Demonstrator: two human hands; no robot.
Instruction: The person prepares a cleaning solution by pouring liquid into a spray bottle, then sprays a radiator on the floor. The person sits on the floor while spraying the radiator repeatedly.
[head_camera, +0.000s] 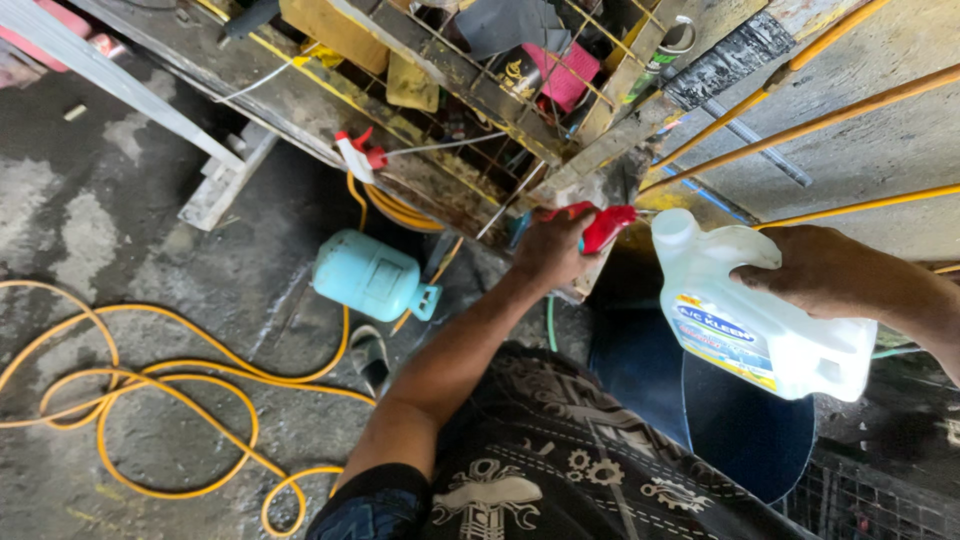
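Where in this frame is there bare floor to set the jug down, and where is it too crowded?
Bare concrete lies left of the teal gas cylinder, between the coiled yellow hose and the grey plank. The metal rack is crammed with rags and tools. The left hand grips a red spray trigger; the right hand holds the white jug.

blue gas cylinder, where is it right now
In the head view the blue gas cylinder lies on its side on the concrete floor, left of centre, just left of the left hand and beside the coiled yellow hose, below the metal cart.
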